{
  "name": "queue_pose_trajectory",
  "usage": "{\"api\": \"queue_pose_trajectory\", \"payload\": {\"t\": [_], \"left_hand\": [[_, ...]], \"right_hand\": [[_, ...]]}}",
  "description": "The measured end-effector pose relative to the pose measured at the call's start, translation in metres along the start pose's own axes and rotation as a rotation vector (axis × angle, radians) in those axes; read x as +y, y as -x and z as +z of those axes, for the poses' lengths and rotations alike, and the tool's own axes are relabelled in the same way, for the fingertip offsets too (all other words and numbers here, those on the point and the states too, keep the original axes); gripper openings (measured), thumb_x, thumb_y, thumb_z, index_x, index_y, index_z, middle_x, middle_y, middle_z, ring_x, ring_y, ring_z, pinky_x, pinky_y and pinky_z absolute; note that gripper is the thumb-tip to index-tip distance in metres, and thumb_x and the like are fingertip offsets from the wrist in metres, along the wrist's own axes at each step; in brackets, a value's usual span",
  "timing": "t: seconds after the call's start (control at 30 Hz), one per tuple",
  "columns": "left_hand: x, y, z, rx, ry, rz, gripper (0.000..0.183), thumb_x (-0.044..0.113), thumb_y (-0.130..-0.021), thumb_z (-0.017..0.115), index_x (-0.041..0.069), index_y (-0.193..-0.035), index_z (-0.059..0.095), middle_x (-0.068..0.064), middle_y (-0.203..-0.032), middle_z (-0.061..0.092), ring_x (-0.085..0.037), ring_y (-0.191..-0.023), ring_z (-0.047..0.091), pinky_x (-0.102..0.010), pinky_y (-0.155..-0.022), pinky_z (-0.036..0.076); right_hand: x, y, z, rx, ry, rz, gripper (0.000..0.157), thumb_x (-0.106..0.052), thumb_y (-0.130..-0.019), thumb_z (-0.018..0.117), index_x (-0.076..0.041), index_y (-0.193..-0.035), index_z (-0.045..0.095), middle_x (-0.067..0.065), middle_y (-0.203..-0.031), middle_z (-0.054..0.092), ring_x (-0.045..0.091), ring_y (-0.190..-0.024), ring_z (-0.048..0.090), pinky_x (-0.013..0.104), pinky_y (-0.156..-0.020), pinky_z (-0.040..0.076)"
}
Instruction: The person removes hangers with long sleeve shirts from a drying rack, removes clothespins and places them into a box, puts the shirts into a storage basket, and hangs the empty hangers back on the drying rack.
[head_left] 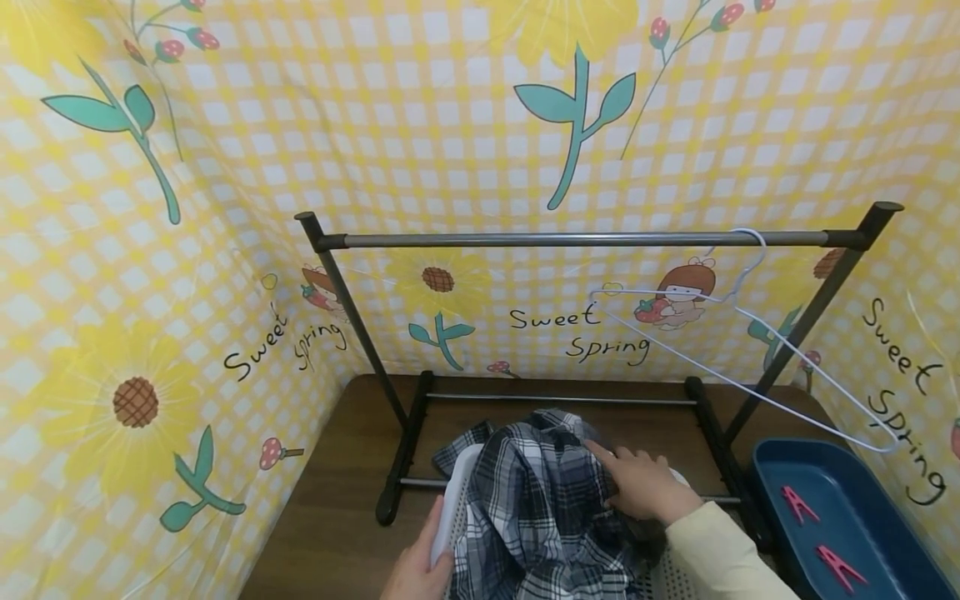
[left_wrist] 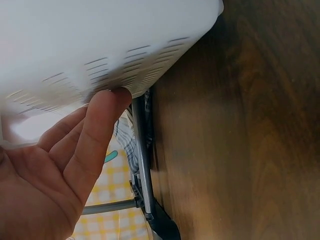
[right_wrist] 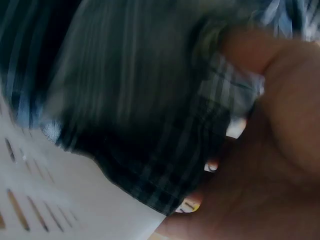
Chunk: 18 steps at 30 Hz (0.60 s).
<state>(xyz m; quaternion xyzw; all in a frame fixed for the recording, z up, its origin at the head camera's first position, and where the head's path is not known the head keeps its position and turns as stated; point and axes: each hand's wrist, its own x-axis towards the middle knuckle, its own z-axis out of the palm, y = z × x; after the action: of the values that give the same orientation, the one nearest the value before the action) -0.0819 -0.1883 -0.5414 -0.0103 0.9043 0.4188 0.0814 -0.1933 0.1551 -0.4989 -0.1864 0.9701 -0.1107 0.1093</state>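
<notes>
A grey, black and white plaid shirt [head_left: 536,500] lies heaped in a white perforated basket [head_left: 462,475], part of it spilling over the far rim. My left hand [head_left: 420,554] grips the basket's left side; in the left wrist view, its fingers [left_wrist: 95,132] reach against the slotted outer wall. Over the right of the heap, my right hand [head_left: 648,483] holds the shirt. The right wrist view is blurred, with the thumb [right_wrist: 250,50] on the plaid cloth [right_wrist: 145,125] and the other fingers partly hidden behind it.
Behind the basket stands a dark-legged metal rack [head_left: 525,240]. A white wire hanger [head_left: 738,304] hangs at the right of its bar. A blue tray [head_left: 862,483] at right contains pink clothespins [head_left: 840,568]. Yellow checked cloth [head_left: 420,108] surrounds the brown wooden table [head_left: 315,500].
</notes>
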Motion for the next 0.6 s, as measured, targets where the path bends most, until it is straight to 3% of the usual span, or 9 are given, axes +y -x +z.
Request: {"api": "queue_pose_trajectory", "payload": {"t": [0.1, 0.3, 0.6], "left_hand": [[0.001, -0.001, -0.001, -0.013, 0.019, -0.004, 0.071, 0.017, -0.088, 0.055, 0.012, -0.150, 0.023, -0.026, -0.119, 0.054, -0.026, -0.084, 0.055, -0.048, -0.071, 0.044], [0.004, -0.003, -0.002, -0.044, 0.047, -0.024, 0.072, 0.015, -0.087, 0.054, 0.010, -0.150, 0.022, -0.026, -0.121, 0.053, -0.028, -0.086, 0.054, -0.048, -0.072, 0.044], [0.006, -0.003, -0.002, -0.013, 0.013, 0.002, 0.070, 0.016, -0.088, 0.054, 0.009, -0.150, 0.023, -0.030, -0.117, 0.055, -0.028, -0.084, 0.058, -0.049, -0.071, 0.045]], "right_hand": [[-0.003, -0.002, 0.006, 0.028, 0.076, 0.005, 0.062, -0.028, -0.083, 0.072, -0.011, -0.136, 0.045, 0.017, -0.116, 0.057, 0.041, -0.100, 0.054, 0.064, -0.077, 0.037], [-0.011, 0.000, 0.005, 0.135, 0.104, 0.015, 0.022, -0.013, -0.087, 0.064, -0.005, -0.106, 0.056, 0.015, -0.097, 0.062, 0.038, -0.083, 0.057, 0.061, -0.069, 0.040], [-0.019, 0.003, 0.007, 0.298, 0.223, -0.038, 0.007, -0.002, -0.085, 0.063, -0.002, -0.086, 0.056, 0.011, -0.078, 0.061, 0.029, -0.064, 0.058, 0.048, -0.056, 0.044]]}}
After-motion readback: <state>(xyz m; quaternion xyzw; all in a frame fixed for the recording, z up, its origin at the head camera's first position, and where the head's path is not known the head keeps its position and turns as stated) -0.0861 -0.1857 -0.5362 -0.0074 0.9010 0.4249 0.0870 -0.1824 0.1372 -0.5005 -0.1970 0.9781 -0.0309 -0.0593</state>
